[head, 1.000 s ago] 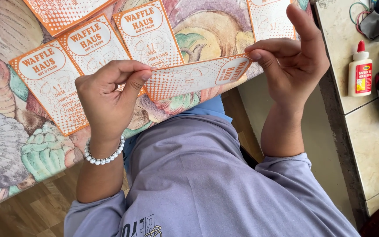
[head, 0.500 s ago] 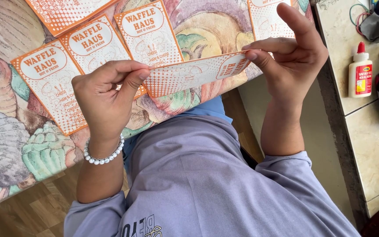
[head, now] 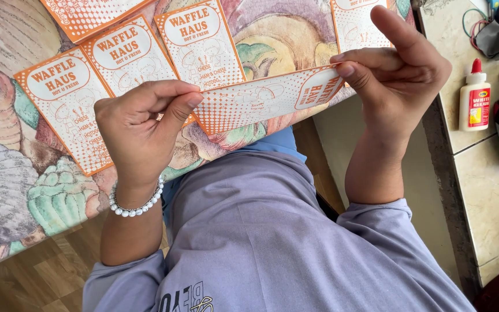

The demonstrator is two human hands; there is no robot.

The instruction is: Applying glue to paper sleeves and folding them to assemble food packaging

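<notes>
Orange-and-white paper card (head: pixel 264 101), flat, oblong, dotted print, held mid-frame above lap, long edge tilted up toward right. Left end pinched by left hand (head: pixel 140 130), thumb against forefinger. Right end pinched by right hand (head: pixel 402 72), fingertips closed on card edge. Matching cards (head: pixel 122 75) laid flat, overlapping, on glossy shell-pattern tablecloth (head: pixel 7 173), upper left of frame. White glue bottle (head: pixel 475 98) stood upright on pale stone counter (head: pixel 486 185), right edge, well apart from card. Open room noted below card, over grey-clad lap.
</notes>
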